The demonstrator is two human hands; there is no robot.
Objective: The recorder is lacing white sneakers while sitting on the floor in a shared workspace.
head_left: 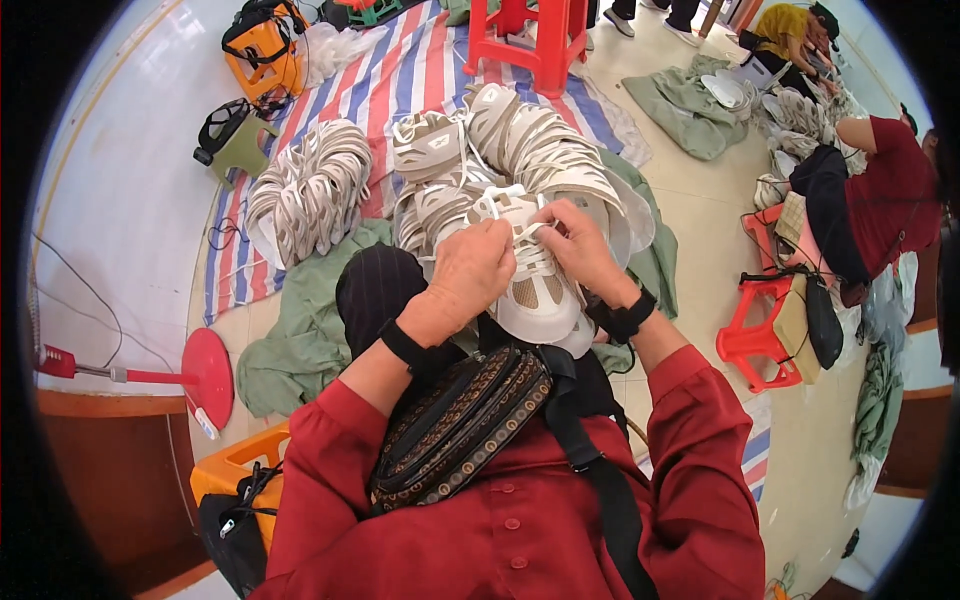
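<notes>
Red shirt [500, 540], one, fills the foreground; ahead spreads one striped sheet [405, 60] on tiled floor [690, 205], with two people [885, 205] at right. Three clusters of white-and-beige shoes [312, 190] stand ahead. One waist bag [460, 425] bears repeated printed emblems. One laced shoe [535, 285] sits above the lap, its white laces [541, 258] pinched by left hand [470, 262] and right hand [580, 245].

I take this room for a shoe workshop: nested rows of pale shoe uppers [310, 190] stand just beyond the fingers [495, 245] and farther off to their left, on a striped sheet [415, 60]. Well to the fingers' right, a person in dark red [885, 200] and another in yellow [782, 30] sit near more heaps [800, 115], with a red plastic stool [768, 288] on the tiled floor [690, 230]
</notes>
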